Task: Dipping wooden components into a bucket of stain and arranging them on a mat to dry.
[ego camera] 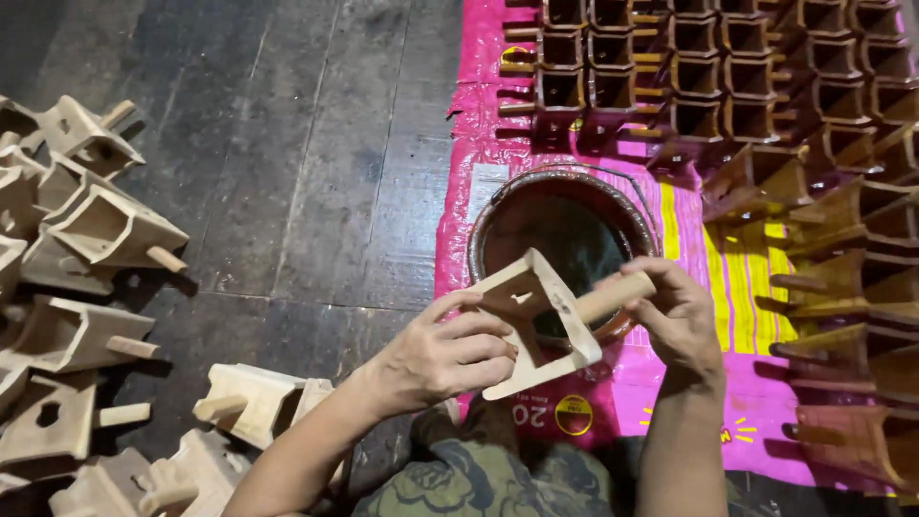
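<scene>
Both my hands hold one pale, unstained wooden box piece (536, 321), a hollow tapered shape with a round peg handle. My left hand (450, 354) grips its open body from the left side. My right hand (675, 321) is closed around the peg handle sticking out to the right. The piece hangs tilted just over the near rim of a round bucket (498, 206) of dark brown liquid, which stands on a pink plastic sheet (479, 96).
Several bare wooden pieces (86, 278) lie heaped on the dark plank floor at the left. Rows of brown stained pieces (766, 86) cover the pink sheet at the top and right. My patterned trouser knee (479, 483) is at the bottom.
</scene>
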